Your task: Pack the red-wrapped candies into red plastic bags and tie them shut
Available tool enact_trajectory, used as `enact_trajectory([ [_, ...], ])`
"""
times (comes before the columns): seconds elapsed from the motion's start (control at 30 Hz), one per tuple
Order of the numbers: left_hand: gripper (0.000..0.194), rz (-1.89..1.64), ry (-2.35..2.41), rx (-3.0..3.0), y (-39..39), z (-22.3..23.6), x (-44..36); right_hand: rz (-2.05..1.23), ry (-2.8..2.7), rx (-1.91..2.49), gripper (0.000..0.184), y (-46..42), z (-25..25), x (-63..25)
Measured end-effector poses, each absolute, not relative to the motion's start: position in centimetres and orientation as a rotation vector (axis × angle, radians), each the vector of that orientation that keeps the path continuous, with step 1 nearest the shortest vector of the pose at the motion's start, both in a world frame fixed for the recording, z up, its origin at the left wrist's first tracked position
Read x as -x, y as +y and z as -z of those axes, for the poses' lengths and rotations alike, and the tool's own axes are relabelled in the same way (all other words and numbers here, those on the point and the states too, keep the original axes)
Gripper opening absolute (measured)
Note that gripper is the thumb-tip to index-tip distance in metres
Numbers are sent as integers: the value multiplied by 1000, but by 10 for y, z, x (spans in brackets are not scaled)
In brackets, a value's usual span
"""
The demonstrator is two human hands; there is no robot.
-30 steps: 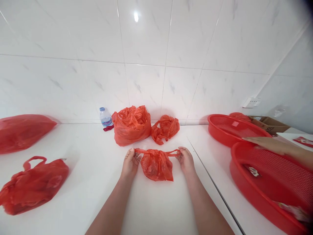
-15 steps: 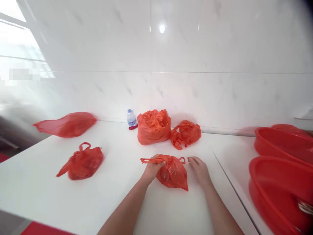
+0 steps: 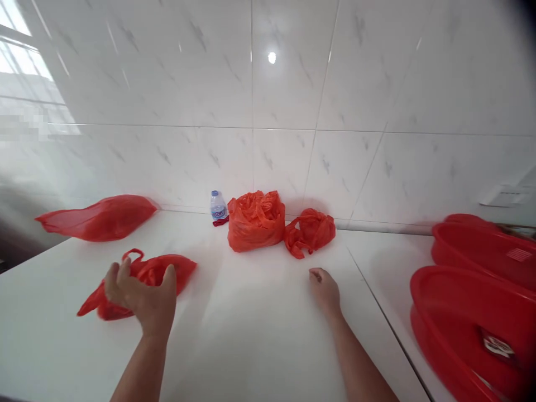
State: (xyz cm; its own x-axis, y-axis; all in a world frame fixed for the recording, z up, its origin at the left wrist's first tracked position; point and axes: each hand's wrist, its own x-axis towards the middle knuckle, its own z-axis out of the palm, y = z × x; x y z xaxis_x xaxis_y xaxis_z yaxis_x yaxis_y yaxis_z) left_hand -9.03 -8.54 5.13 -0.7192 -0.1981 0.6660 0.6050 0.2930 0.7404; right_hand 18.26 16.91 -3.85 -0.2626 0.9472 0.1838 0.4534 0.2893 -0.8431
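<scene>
My left hand [image 3: 144, 298] is open, thumb and fingers spread, in front of two tied red plastic bags at the left. One red bag [image 3: 184, 271] shows behind my thumb, its pointed corner to the right. The other red bag [image 3: 90, 301] reaches out to the left, and a handle loop stands up behind my fingers. My hand hides where the two bags meet. My right hand [image 3: 325, 293] is closed, fingers curled in, low over the table's right half. No object shows in it. Beyond it lies a crumpled red bag [image 3: 316, 229].
A full red bag [image 3: 256, 223] stands by the tiled wall, beside a small water bottle [image 3: 218, 206]. A larger red bag [image 3: 104, 218] lies at the far left. Red basins [image 3: 473, 312] stand at the right, past a seam in the white table [image 3: 251, 335].
The red bag from the middle now lies at the left against the other tied bag. My left hand has moved left and let go of it; my right hand's fingers have curled.
</scene>
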Motion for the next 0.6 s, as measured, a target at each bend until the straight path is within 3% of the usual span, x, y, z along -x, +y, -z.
enact_trajectory([
  [0.07, 84, 1253, -1775, 530, -77, -40, 79, -789, -1872, 1296, 28, 167, 39, -176],
  [0.23, 37, 1247, -1881, 1313, -19, 7, 31, -498, -2020, 1105, 34, 166, 40, -161],
  [0.43, 41, 1011, -2281, 1906, 36, 57, -20, -292, -2179, 1056, 48, 170, 41, -147],
  [0.6, 35, 1067, -2375, 1772, 54, 55, -36, -300, -2252, 997, 48, 178, 44, -140],
])
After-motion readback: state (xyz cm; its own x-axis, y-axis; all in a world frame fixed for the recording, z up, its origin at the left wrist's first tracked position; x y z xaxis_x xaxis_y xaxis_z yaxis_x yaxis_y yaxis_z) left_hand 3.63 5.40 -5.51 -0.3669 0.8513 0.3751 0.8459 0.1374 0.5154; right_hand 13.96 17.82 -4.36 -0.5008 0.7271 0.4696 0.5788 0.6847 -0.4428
